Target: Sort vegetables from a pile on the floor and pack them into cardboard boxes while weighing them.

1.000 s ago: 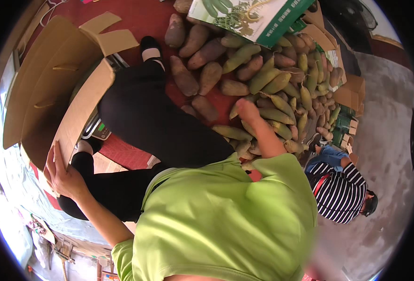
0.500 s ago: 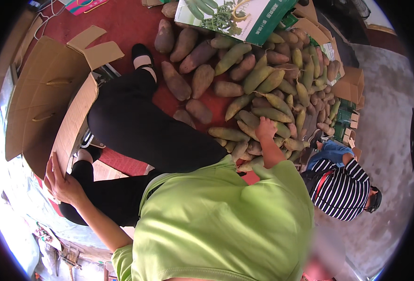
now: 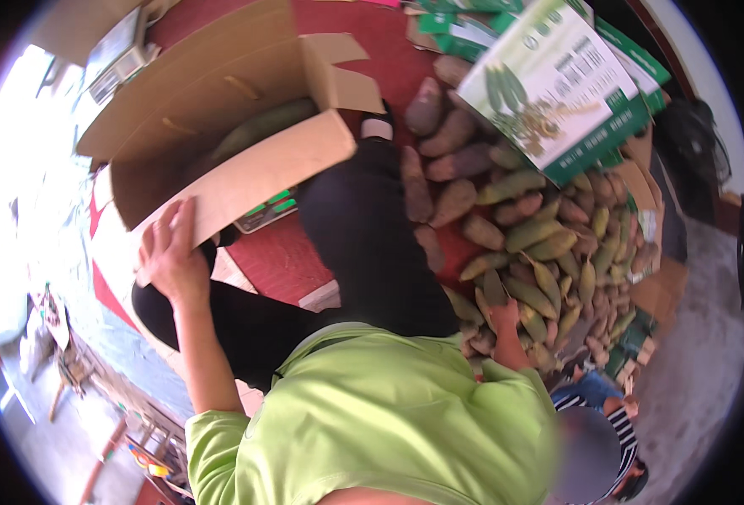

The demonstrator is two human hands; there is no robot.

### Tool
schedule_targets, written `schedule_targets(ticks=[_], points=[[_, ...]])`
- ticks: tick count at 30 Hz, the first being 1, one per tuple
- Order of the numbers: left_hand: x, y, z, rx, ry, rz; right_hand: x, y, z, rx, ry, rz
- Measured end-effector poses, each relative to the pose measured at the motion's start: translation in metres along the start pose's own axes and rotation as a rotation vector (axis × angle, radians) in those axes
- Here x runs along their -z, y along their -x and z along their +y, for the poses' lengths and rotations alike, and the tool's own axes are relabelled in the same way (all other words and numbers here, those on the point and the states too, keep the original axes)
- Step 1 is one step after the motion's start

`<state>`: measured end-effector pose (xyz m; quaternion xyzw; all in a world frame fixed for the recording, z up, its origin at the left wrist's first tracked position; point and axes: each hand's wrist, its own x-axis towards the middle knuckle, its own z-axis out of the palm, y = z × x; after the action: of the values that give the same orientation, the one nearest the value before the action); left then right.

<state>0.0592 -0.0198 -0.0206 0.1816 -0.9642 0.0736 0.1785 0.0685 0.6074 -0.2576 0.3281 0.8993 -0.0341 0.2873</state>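
My left hand (image 3: 176, 261) grips the front flap of an open cardboard box (image 3: 258, 187), fingers over its near corner. Inside the box lies a long green radish (image 3: 266, 128); the rest of the interior is in shadow. On my right, my right hand (image 3: 504, 320) is closed around a green radish (image 3: 494, 289) at the near edge of a big pile of radishes (image 3: 549, 244). Many in the pile are green, others reddish-brown with soil. My fingers on that radish are partly hidden.
A scale with green-lit digits (image 3: 269, 210) shows beneath the box. A printed white-and-green carton (image 3: 549, 93) lies over the far side of the pile. Another person in a striped top (image 3: 627, 433) is at the lower right. A grey device (image 3: 117, 59) stands at the far left.
The view has swung left, so the box and pile appear farther right and the box's inside shows. My right hand now has a radish raised in its fingers; my left stays on the flap.
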Motion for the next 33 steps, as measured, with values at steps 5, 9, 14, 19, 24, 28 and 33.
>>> schedule_targets(ticks=[5,9,14,19,24,28,33], points=[[0.003,0.003,-0.004,0.052,-0.009,-0.036,-0.002,-0.006,-0.029,0.205,-0.222,0.005],[0.007,0.007,-0.008,0.094,-0.008,-0.062,0.048,0.012,-0.131,0.571,-0.709,-0.113],[0.003,0.002,-0.004,0.079,0.048,-0.082,0.165,0.085,-0.271,0.963,-0.803,-0.08],[0.003,0.006,-0.01,0.054,0.016,-0.069,0.234,0.161,-0.389,1.527,-0.743,0.058],[0.002,0.005,-0.009,0.066,0.036,-0.083,0.237,0.249,-0.471,1.854,-0.597,0.403],[-0.005,0.004,-0.011,0.018,0.029,-0.098,0.226,0.27,-0.474,1.795,-0.716,0.469],[-0.007,0.009,-0.015,0.008,-0.005,-0.061,0.194,0.177,-0.432,1.545,-1.007,0.334]])
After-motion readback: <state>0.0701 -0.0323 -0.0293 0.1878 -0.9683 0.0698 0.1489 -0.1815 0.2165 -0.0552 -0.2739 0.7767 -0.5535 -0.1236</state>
